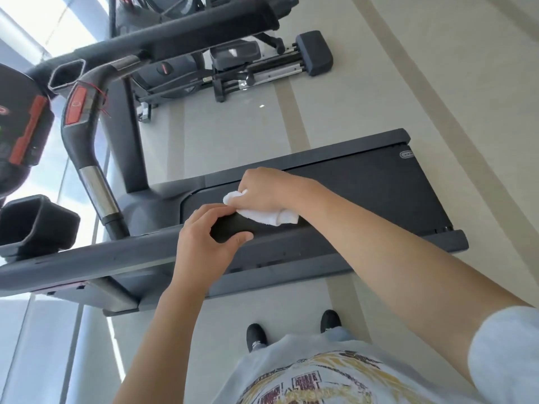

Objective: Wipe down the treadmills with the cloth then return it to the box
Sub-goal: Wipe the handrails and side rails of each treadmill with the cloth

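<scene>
At frame centre, my left hand is gripping the treadmill handrail — my right hand is clutching the white cloth, pressing it on that rail.

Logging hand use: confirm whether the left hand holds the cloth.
No, the right hand grips the white cloth; the left hand grips the black handrail.
</scene>
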